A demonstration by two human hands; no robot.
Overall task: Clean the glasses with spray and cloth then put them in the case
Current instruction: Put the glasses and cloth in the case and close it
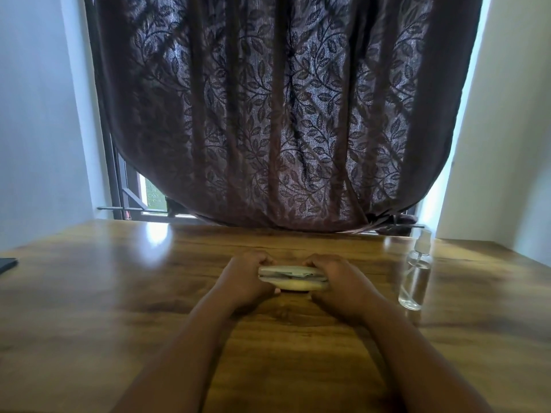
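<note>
Case (pixel 293 278): a pale, cream-coloured case is held at the middle of the counter (pixel 119 308), its long axis running left to right across the view; the lid is almost down on the base, a thin dark gap being left along the near edge, where something pale green is glimpsed.
Case position: it lies low over the wooden surface; whether the underside is touching the wood cannot be told.
Left hand (pixel 246 277): the left end of the case is gripped, with fingers curled over the top and the thumb side toward the near edge.
Right hand (pixel 335 278): the right end of the case is gripped in the same way, with fingers curled over the lid.
Glasses: none can be made out through the gap.
Spray bottle (pixel 416 277): a clear bottle with a clear cap is stood upright on the counter, to the right of the right hand and apart from it.
Dark object (pixel 7 263): a flat dark thing is seen at the left edge of the counter, cut off by the frame.
Curtain (pixel 277 114): a dark leaf-patterned curtain is hung behind the counter's far edge.
</note>
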